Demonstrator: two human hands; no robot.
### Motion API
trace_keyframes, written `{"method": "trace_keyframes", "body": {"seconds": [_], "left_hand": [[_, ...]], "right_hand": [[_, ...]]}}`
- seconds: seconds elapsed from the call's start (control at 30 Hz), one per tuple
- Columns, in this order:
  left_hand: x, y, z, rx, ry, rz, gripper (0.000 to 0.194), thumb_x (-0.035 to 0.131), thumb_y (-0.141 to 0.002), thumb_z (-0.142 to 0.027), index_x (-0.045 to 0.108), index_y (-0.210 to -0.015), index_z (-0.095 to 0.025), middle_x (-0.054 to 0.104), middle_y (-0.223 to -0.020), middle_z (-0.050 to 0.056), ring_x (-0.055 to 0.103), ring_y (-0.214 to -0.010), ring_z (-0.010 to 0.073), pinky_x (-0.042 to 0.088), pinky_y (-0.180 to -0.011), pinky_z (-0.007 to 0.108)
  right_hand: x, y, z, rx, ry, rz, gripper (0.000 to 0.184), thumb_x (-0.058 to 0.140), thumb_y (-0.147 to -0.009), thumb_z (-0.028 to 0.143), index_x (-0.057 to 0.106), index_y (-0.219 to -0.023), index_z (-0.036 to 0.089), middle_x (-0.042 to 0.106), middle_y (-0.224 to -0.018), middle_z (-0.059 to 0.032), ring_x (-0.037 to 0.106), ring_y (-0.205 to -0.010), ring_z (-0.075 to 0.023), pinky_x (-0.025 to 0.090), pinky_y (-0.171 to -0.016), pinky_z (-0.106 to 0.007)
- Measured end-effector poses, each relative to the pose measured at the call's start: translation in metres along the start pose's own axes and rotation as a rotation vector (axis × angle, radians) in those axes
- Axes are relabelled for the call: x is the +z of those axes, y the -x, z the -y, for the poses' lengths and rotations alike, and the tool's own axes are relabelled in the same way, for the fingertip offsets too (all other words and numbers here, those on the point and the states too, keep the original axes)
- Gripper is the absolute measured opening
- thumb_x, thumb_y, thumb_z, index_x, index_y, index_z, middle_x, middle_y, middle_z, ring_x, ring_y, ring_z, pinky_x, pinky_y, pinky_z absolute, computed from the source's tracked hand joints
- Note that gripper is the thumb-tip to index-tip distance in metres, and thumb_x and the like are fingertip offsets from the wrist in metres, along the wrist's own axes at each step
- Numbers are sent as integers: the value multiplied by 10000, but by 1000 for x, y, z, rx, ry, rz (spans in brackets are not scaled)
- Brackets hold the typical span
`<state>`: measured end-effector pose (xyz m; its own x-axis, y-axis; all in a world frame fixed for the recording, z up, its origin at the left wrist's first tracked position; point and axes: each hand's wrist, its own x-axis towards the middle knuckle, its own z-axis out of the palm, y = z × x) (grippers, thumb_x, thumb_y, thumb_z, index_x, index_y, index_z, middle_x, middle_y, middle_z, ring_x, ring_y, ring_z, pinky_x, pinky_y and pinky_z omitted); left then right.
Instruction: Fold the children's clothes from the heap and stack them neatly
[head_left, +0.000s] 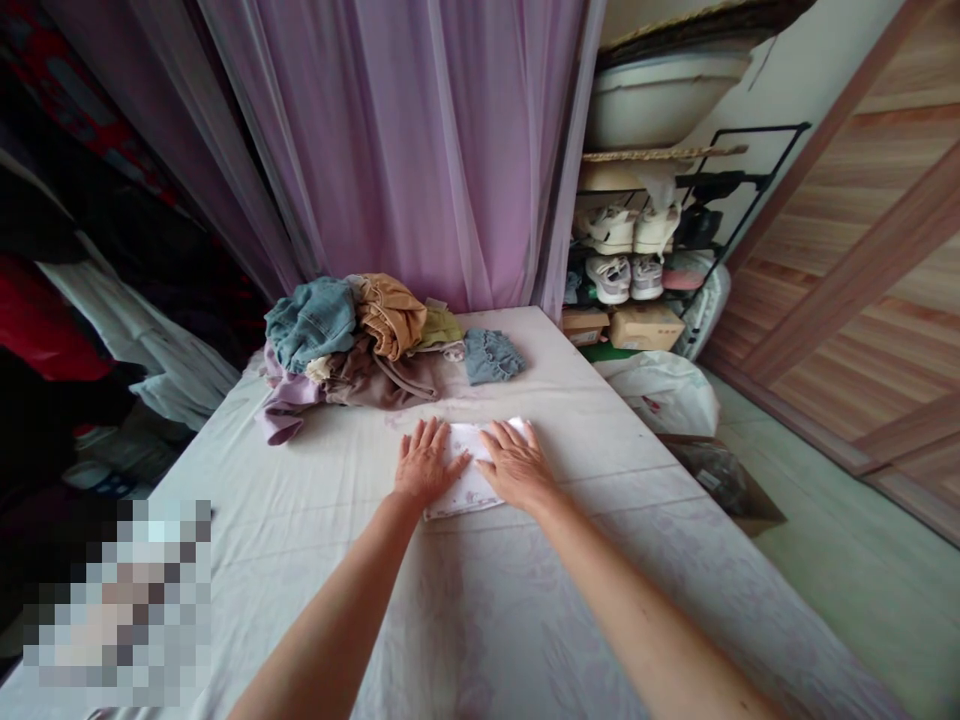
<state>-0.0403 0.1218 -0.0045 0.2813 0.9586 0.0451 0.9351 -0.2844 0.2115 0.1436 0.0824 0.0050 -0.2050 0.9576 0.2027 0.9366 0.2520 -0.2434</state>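
Just then, the person's two hands, left hand (426, 462) and right hand (517, 465), lay flat, both grips released, on one folded white cloth (466, 488) atop a pale sheeted bed (600, 450); beyond sat one crumpled heap of mixed clothes (345, 345) and one small blue denim garment (493, 355).

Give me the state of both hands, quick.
Left hand: open, flat on the folded white cloth, not gripping.
Right hand: open, flat on the same cloth, not gripping.
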Motion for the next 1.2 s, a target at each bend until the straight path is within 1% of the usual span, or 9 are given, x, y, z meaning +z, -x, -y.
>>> {"method": "trace_keyframes", "body": {"seconds": [0.13, 0.23, 0.37, 0.43, 0.57, 0.73, 0.87, 1.03, 1.2], "left_hand": [[-2, 7, 6, 17, 51, -26, 675, 401, -932, -565, 357, -1489, -186, 260, -1594, 138, 203, -1479, 295, 231, -1170, 498], [0, 24, 11, -10, 71, -100, 684, 403, -944, -524, 322, -1501, -135, 239, -1596, 168, 214, -1476, 289, 254, -1169, 453], [2, 53, 14, -21, 15, -113, 729, 380, -934, -582, 292, -1520, -159, 259, -1589, 164, 231, -1469, 314, 222, -1170, 515], [2, 62, 12, 31, -31, -80, 713, 386, -925, -602, 315, -1517, -211, 270, -1590, 136, 229, -1470, 316, 200, -1171, 534], [-1, 67, 7, 37, -73, -10, 701, 377, -922, -614, 343, -1508, -231, 288, -1583, 129, 257, -1458, 333, 206, -1161, 558], [-4, 67, 7, 35, -56, -22, 715, 387, -917, -619, 348, -1506, -217, 280, -1588, 124, 253, -1461, 326, 200, -1171, 540], [-3, 70, 9, 28, -32, -44, 715, 392, -913, -620, 373, -1492, -201, 300, -1581, 133, 261, -1459, 312, 200, -1182, 511], [1, 71, 11, 49, 34, -90, 684, 448, -897, -603, 405, -1467, -228, 332, -1569, 131, 287, -1449, 309, 205, -1180, 521], [6, 69, 25, 59, 315, -228, 580, 480, -917, -490, 475, -1409, -185, 404, -1522, 160, 386, -1399, 287, 276, -1165, 495]], "right_hand": [[-8, 0, -7, 34, -66, -58, 389, 456, -939, 305, 582, -1298, 223, 528, -1419, -98, 467, -1305, -222, 267, -1146, -444], [-19, 1, -16, 254, -94, -123, 423, 483, -910, 272, 564, -1313, 170, 525, -1408, -144, 499, -1276, -233, 388, -1052, -354], [-34, 1, -25, 503, -95, 29, 419, 510, -887, 413, 595, -1223, 178, 677, -1150, -149, 633, -1069, -267, 482, -865, -357], [-39, -2, -27, 550, -100, 106, 410, 513, -868, 476, 622, -1155, 204, 701, -1092, -132, 660, -1004, -264, 490, -798, -345], [-42, -11, -35, 668, -120, 174, 446, 592, -791, 543, 669, -1075, 208, 698, -1132, -145, 659, -1033, -290, 486, -798, -358], [-38, -20, -52, 794, -473, 230, 364, 787, -619, 447, 712, -826, 157, 736, -907, -142, 666, -987, -316, 486, -765, -341], [-38, -17, -50, 793, -662, 208, 277, 787, -643, 363, 694, -778, 139, 715, -711, -72, 682, -809, -235, 474, -643, -261], [-46, -11, -31, 828, -899, 193, 165, 708, -739, 282, 657, -825, 151, 680, -637, -24, 615, -582, -139, 428, -515, -212], [-67, -14, -19, 830, -1098, 165, 94, 646, -766, 230, 633, -828, 160, 673, -628, -19, 582, -523, -112, 419, -467, -189]]}}
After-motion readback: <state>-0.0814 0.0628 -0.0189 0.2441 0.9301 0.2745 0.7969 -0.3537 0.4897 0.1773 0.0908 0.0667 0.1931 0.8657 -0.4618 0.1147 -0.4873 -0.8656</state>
